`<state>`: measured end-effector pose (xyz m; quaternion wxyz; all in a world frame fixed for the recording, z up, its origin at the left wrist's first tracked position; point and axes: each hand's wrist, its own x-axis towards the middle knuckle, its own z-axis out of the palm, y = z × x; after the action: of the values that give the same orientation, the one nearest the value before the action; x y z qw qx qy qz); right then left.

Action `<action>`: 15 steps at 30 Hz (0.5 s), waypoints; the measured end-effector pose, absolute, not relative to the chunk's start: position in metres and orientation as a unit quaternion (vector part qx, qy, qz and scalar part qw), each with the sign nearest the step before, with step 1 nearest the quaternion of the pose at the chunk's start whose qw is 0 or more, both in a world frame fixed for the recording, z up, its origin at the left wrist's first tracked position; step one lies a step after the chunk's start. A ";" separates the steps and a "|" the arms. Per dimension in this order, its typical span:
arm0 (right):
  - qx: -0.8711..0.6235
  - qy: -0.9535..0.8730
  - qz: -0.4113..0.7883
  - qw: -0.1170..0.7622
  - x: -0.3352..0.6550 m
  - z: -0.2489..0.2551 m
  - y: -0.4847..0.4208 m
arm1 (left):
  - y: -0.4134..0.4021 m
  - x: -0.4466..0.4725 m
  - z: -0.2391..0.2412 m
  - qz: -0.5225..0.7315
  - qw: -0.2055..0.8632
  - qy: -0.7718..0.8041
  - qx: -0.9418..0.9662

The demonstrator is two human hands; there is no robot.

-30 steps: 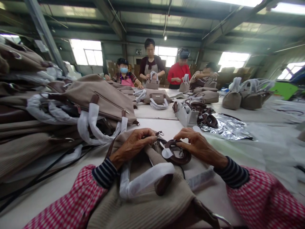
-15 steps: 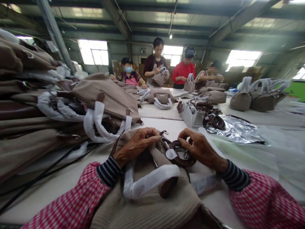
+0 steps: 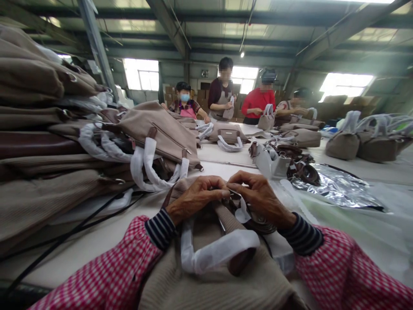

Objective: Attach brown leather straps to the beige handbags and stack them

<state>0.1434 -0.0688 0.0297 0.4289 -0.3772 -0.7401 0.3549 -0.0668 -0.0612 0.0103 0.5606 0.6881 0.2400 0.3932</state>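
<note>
In front of me lies a taupe ribbed handbag (image 3: 206,284), one of its handles (image 3: 222,252) wrapped in white paper. My left hand (image 3: 201,193) is closed in a pinch on the bag's upper edge. Its fingertips nearly meet those of my right hand (image 3: 260,196), which pinches the end of a brown shoulder strap. The strap's coil (image 3: 262,223) lies under the right palm, partly hidden. A white tag (image 3: 242,214) hangs below the fingertips. Whatever metal fitting sits between the fingers is mostly covered.
To the left rises a tall stack of handbags (image 3: 32,129), with another bag (image 3: 161,129) leaning over the table. A grey box (image 3: 272,163) with coiled straps (image 3: 305,170) stands at right, beside silver foil (image 3: 342,185). Several co-workers handle bags across the table.
My right hand has moved left from the coiled strap until its fingertips are at those of my left hand. The view has shifted slightly left. One co-worker has lifted a bag upright.
</note>
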 end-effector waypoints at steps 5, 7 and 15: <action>-0.411 -0.644 0.480 0.431 0.150 0.031 -0.073 | -0.063 -0.064 0.015 0.405 0.542 0.266 0.687; -0.412 -0.652 0.476 0.424 0.147 0.032 -0.074 | -0.064 -0.064 0.017 0.406 0.538 0.270 0.687; -0.397 -0.633 0.496 0.441 0.140 0.025 -0.072 | -0.063 -0.064 0.015 0.405 0.542 0.266 0.687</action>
<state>0.1405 -0.0718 0.0246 0.4413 -0.3968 -0.6335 0.4964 -0.0637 -0.0634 0.0148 0.5417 0.6868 0.2660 0.4050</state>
